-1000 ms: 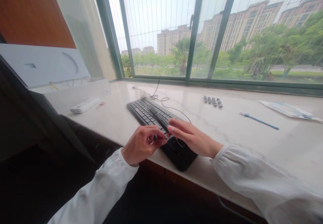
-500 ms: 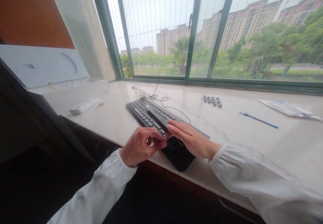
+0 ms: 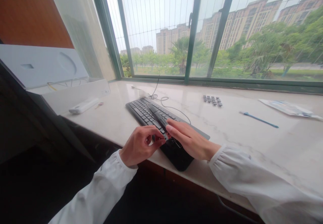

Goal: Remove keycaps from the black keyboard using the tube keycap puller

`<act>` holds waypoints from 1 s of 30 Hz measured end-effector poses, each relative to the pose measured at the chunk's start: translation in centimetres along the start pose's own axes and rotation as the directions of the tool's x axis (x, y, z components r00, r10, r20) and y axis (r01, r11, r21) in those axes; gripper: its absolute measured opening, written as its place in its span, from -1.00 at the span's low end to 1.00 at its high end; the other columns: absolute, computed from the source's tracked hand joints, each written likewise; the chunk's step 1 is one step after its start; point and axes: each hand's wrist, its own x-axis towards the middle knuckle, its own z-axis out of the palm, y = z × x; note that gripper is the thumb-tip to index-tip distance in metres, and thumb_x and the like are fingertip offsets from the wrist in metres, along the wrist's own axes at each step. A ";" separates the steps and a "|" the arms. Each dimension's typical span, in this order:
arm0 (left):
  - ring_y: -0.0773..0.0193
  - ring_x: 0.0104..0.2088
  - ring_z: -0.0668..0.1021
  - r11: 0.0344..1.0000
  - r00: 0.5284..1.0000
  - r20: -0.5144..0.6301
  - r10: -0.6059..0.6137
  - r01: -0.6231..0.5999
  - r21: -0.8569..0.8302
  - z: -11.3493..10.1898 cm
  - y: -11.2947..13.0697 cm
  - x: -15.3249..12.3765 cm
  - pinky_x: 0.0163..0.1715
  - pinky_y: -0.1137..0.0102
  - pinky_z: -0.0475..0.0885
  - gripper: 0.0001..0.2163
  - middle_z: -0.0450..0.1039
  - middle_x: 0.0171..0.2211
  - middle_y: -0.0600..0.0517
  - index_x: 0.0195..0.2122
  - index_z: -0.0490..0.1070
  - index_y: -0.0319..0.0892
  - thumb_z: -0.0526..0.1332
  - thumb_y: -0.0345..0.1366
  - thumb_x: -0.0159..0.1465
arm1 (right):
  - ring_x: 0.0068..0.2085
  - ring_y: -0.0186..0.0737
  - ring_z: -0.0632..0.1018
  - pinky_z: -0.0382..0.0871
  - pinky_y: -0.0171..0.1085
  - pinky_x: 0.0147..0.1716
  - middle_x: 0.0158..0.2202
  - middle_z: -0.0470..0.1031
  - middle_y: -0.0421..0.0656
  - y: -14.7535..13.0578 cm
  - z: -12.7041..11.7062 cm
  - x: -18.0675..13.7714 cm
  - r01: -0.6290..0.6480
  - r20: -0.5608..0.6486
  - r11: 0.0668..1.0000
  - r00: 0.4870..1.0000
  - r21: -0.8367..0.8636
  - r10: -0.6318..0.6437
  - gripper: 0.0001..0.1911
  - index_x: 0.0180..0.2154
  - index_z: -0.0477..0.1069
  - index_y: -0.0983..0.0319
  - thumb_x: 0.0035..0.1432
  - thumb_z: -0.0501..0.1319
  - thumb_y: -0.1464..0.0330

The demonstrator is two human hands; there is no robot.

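A black computer keyboard [image 3: 141, 111] lies slantwise across the counter, its near end at the counter's edge. My right hand [image 3: 189, 136] is closed around a long black tool [image 3: 156, 113] that slopes over the keys, its far end pointing away from me. Thin wire and a bit of red show at the tool's near end, under my fingers; its exact kind is unclear. Close beside that end, my left hand [image 3: 143, 145] pinches thumb and forefinger together over the keyboard's lower part. Whatever sits between those fingertips is too small to make out.
Several loose keycaps [image 3: 212, 100] lie in rows toward the window. To the right are a thin blue stick [image 3: 260, 120] and a clear packet [image 3: 286, 108]. A white box [image 3: 73, 94] and a white power strip [image 3: 83, 106] stand left. The keyboard cable [image 3: 174, 108] curls behind.
The black tool has turned slightly in my right hand, and its far end has shifted a little to the right. Both hands stay almost in place.
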 end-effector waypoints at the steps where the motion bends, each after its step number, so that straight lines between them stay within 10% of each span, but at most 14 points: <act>1: 0.49 -0.56 0.29 1.000 1.000 -0.002 -0.002 0.002 0.002 0.0 0.0 0.0 -0.55 0.54 0.23 -0.94 0.41 -0.48 0.14 -0.36 0.50 -0.17 0.32 -0.33 0.23 | -0.35 -0.26 0.33 0.21 -0.21 -0.26 -0.40 0.26 -0.25 0.0 0.0 0.0 -0.001 0.001 1.000 1.000 0.003 0.001 -0.60 -0.39 0.13 0.18 0.45 -0.14 0.11; 30: 0.45 -0.56 0.31 0.999 0.999 0.034 -0.036 0.035 0.011 -0.2 0.1 0.1 -0.54 0.49 0.23 -0.90 0.48 -0.50 0.09 -0.42 0.54 -0.21 0.34 -0.31 0.20 | -0.29 -0.20 0.38 0.25 -0.13 -0.19 -0.36 0.31 -0.21 0.2 0.0 0.0 -0.034 0.026 0.999 0.999 0.036 0.033 -0.59 -0.36 0.20 0.17 0.43 -0.16 0.10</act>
